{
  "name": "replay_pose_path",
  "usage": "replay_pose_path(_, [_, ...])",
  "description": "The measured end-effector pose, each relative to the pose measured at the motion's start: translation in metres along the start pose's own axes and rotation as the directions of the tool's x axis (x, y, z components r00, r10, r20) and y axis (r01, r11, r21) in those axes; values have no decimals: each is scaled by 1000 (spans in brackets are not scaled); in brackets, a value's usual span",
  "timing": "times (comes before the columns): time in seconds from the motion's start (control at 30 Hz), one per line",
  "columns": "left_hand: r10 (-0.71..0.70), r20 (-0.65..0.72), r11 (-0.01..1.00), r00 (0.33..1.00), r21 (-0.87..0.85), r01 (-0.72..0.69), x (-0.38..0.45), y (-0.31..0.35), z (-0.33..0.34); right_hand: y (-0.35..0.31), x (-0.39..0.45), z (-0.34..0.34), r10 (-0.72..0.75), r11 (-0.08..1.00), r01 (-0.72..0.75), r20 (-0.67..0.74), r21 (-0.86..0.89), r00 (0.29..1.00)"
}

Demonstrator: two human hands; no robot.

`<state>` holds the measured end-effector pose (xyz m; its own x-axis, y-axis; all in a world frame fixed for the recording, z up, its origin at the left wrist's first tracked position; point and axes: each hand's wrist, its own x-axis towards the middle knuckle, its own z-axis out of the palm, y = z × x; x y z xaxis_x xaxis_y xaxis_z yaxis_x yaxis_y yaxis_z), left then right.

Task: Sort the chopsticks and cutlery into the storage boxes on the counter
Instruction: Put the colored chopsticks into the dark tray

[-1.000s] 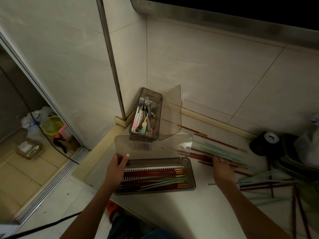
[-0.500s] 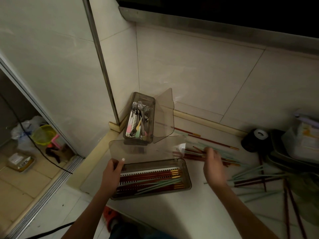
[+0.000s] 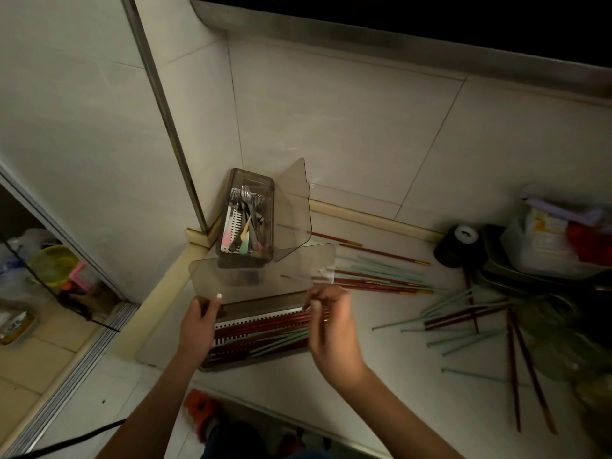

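Both my forearms are bare, no sleeves in view. My left hand [image 3: 196, 326] shows a pale, light-polished thumbnail. My right hand [image 3: 332, 329] carries nothing I can make out clearly in the dim light.

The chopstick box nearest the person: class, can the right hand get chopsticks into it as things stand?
Probably yes. The left hand holds the lid raised, and the right hand hovers over the open chopstick box.

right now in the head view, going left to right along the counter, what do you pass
cutlery box → left hand → right hand → chopsticks pile behind it → black tape roll → dark trays with bags
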<state>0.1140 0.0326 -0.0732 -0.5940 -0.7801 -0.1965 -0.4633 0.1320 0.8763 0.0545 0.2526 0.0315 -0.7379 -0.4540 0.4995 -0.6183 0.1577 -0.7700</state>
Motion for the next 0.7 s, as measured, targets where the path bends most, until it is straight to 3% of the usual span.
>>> replay_pose_path(0.1, [-5, -4, 1000, 1000, -6, 5, -1, 3, 1, 4, 0, 14, 87, 954, 18, 332, -300, 939])
replay_pose_path(0.17, [-7, -4, 1000, 1000, -8, 7, -1, 3, 0, 11, 5, 23, 183, 877, 96, 512, -470, 839])
replay_pose_path(0.27, [2, -6, 1000, 1000, -20, -2, -1, 2, 0, 15, 8, 43, 337, 832, 105, 646, -545, 685])
replay_pose_path(0.37, [-9, -2, 1000, 1000, -25, 9, -2, 2, -1, 16, 3, 67, 418, 812, 101, 694, -575, 586])
replay_pose_path(0.57, [-21, 5, 999, 1000, -38, 21, -3, 4, 0, 53, 10, 78, 614, 735, -158, 548, -660, 568])
replay_pose_path(0.63, [-10, 7, 1000, 1000, -26, 10, -2, 4, 0, 64, 12, 69, 641, 753, -304, 545, -584, 540])
replay_pose_path(0.7, [-9, 9, 1000, 1000, -19, 9, -1, 3, -1, 71, 13, 56, 607, 795, -427, 551, -431, 573])
